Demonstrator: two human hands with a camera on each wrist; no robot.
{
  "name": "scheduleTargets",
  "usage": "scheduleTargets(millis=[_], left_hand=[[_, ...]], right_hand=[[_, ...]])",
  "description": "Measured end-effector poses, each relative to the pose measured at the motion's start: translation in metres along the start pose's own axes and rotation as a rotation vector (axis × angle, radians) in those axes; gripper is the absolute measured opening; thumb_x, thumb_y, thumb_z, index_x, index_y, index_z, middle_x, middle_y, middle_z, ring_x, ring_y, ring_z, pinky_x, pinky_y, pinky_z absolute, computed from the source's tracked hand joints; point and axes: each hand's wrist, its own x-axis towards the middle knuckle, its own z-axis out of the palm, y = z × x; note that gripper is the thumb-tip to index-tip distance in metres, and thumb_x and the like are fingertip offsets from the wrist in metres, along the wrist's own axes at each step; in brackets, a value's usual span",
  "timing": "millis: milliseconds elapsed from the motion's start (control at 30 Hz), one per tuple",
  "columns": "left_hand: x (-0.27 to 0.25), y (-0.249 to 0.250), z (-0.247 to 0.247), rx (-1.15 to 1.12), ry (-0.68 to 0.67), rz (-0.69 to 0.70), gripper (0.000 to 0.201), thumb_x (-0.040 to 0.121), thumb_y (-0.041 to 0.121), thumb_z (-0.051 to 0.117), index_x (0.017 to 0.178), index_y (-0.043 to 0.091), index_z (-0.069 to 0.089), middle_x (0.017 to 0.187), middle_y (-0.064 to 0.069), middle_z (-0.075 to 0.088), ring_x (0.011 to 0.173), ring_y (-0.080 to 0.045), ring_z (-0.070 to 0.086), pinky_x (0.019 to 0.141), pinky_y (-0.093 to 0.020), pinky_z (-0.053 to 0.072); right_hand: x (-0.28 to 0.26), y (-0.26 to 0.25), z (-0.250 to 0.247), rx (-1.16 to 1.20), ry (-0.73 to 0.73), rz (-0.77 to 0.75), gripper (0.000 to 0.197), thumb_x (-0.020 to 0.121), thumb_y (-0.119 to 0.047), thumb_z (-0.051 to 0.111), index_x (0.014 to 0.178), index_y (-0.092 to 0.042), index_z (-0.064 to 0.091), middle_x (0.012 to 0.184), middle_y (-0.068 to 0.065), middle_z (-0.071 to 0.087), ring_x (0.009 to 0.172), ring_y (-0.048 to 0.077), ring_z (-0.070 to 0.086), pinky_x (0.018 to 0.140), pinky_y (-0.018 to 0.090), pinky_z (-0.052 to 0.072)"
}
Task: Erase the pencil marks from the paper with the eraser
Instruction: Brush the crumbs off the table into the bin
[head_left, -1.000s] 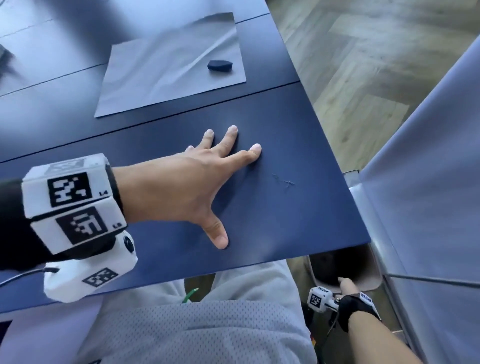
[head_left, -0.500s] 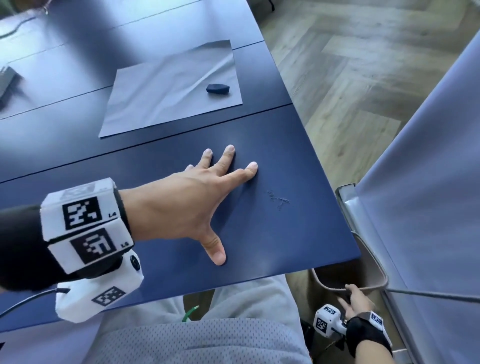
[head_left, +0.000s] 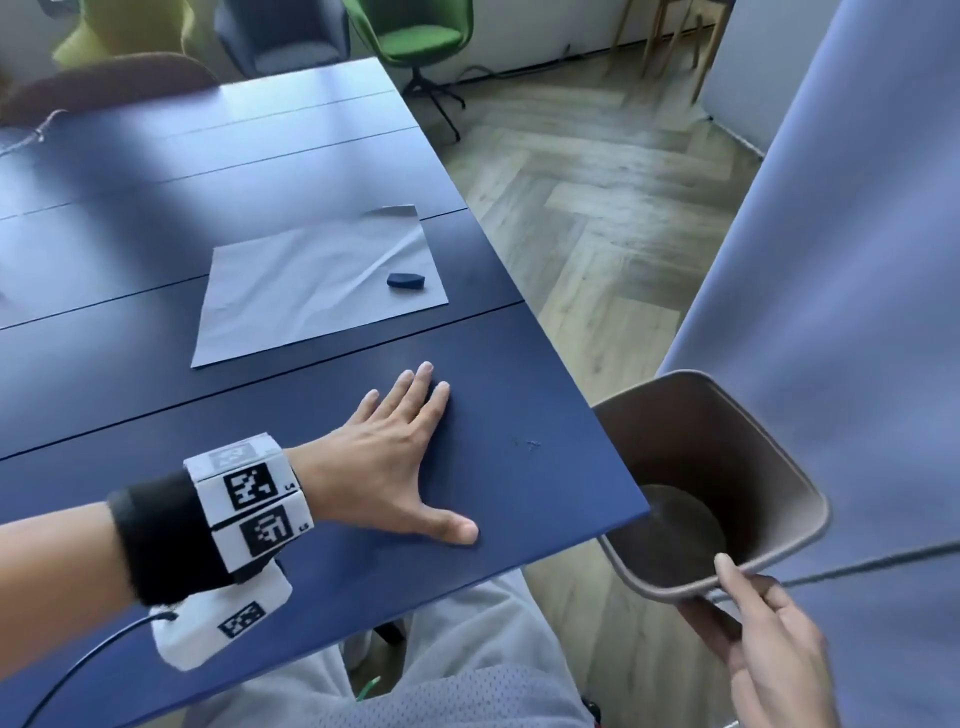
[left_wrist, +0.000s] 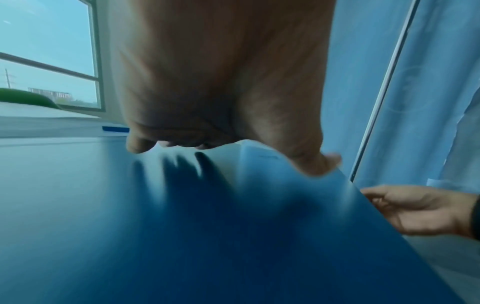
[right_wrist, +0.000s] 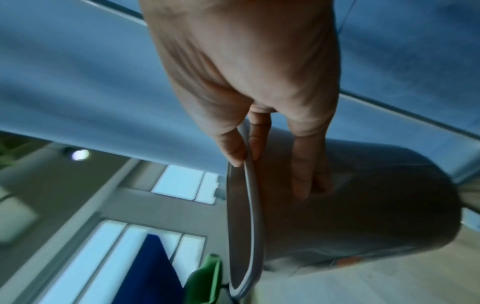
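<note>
The left hand lies flat, fingers straight, on the dark blue worktop. The right hand pinches the rim of a tilted brown plastic bin, just beside the worktop's edge.

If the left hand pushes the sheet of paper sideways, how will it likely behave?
The paper is probably light and floppy: it shows creases, and its far corner curls up. It would likely slide easily on the smooth table, perhaps buckling. The eraser lying on it may ride along or slip off.
</note>
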Motion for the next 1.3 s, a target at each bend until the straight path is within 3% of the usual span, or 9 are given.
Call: scheduleTargets(millis=[133, 400, 567, 700, 833, 967, 1133, 1233, 1300], left_hand=[[0.004, 0.004, 0.007, -0.031, 0.04, -0.02, 0.133, 0.051, 0.099, 0.004, 0.147, 0.014, -0.03, 0.151, 0.0, -0.042, 0.137, -0.012, -0.04, 0.118, -0.037, -0.015], [0.028, 0.103, 0.029, 0.06, 0.125, 0.228, 0.131, 0.052, 0.094, -0.012, 0.148, 0.006, -0.024, 0.154, -0.011, -0.035, 0.139, -0.02, -0.037, 0.118, -0.044, -0.014], [0.02, 0.162, 0.029, 0.029, 0.107, 0.562, 0.102, 0.088, 0.075, 0.028, 0.153, 0.009, -0.016, 0.157, -0.004, -0.029, 0.142, -0.012, -0.031, 0.119, -0.041, -0.012], [0.031, 0.094, 0.006, 0.054, 0.281, 0.292, 0.113, 0.07, 0.088, -0.003, 0.151, 0.011, -0.021, 0.157, -0.006, -0.032, 0.142, -0.014, -0.032, 0.119, -0.036, -0.015], [0.033, 0.022, -0.001, 0.056, 0.182, -0.019, 0.131, 0.047, 0.092, -0.026, 0.149, 0.01, -0.024, 0.153, -0.007, -0.037, 0.141, -0.017, -0.034, 0.118, -0.034, -0.016], [0.028, 0.056, 0.02, 0.136, 0.144, 0.179, 0.127, 0.054, 0.091, -0.022, 0.15, 0.008, -0.022, 0.154, -0.01, -0.035, 0.14, -0.02, -0.035, 0.118, -0.04, -0.015], [0.019, 0.143, 0.037, 0.224, 0.111, 0.622, 0.103, 0.081, 0.077, 0.007, 0.154, 0.006, -0.011, 0.159, -0.009, -0.025, 0.144, -0.016, -0.029, 0.118, -0.041, -0.016], [0.034, 0.122, 0.022, 0.126, 0.212, 0.517, 0.096, 0.084, 0.076, 0.004, 0.153, 0.011, -0.017, 0.158, -0.003, -0.029, 0.143, -0.01, -0.03, 0.118, -0.036, -0.015], [0.045, 0.077, 0.007, 0.065, 0.254, 0.277, 0.103, 0.073, 0.077, -0.004, 0.152, 0.013, -0.019, 0.157, -0.003, -0.031, 0.142, -0.011, -0.031, 0.119, -0.034, -0.014]], right_hand=[[-0.042, -0.005, 0.001, 0.012, 0.052, -0.037, 0.024, 0.088, -0.007, 0.064, 0.068, 0.001, 0.052, 0.069, 0.018, 0.06, 0.058, 0.02, 0.063, 0.06, 0.03, 0.058], [-0.072, 0.004, 0.005, 0.043, 0.015, 0.011, 0.021, 0.086, -0.004, 0.064, 0.073, 0.009, 0.054, 0.077, 0.024, 0.061, 0.067, 0.028, 0.062, 0.057, 0.029, 0.059], [-0.075, 0.006, 0.008, 0.126, -0.021, 0.027, 0.013, 0.088, 0.005, 0.059, 0.075, 0.008, 0.056, 0.052, 0.006, 0.067, 0.047, 0.012, 0.066, 0.05, 0.029, 0.058], [-0.075, 0.011, 0.004, 0.113, -0.003, 0.033, 0.019, 0.085, -0.001, 0.064, 0.076, 0.011, 0.053, 0.072, 0.024, 0.059, 0.059, 0.026, 0.063, 0.045, 0.024, 0.056], [-0.074, 0.016, 0.004, 0.119, -0.006, 0.058, 0.019, 0.083, -0.004, 0.067, 0.071, 0.005, 0.055, 0.076, 0.021, 0.058, 0.053, 0.016, 0.063, 0.049, 0.026, 0.058], [-0.073, 0.021, 0.004, 0.097, -0.013, 0.047, 0.024, 0.077, -0.009, 0.073, 0.066, 0.002, 0.056, 0.076, 0.024, 0.058, 0.066, 0.028, 0.063, 0.054, 0.03, 0.059], [-0.075, 0.019, 0.004, 0.142, -0.052, 0.02, 0.082, 0.019, -0.053, 0.092, 0.069, 0.002, 0.058, 0.072, 0.018, 0.071, 0.062, 0.019, 0.069, 0.052, 0.027, 0.057], [-0.075, 0.021, 0.004, 0.128, -0.07, 0.044, 0.059, 0.044, -0.039, 0.093, 0.066, 0.001, 0.056, 0.08, 0.029, 0.068, 0.056, 0.017, 0.067, 0.05, 0.027, 0.056], [-0.078, 0.02, 0.006, 0.121, -0.063, 0.044, 0.063, 0.035, -0.046, 0.093, 0.06, -0.001, 0.057, 0.069, 0.024, 0.067, 0.054, 0.018, 0.066, 0.051, 0.029, 0.057]])
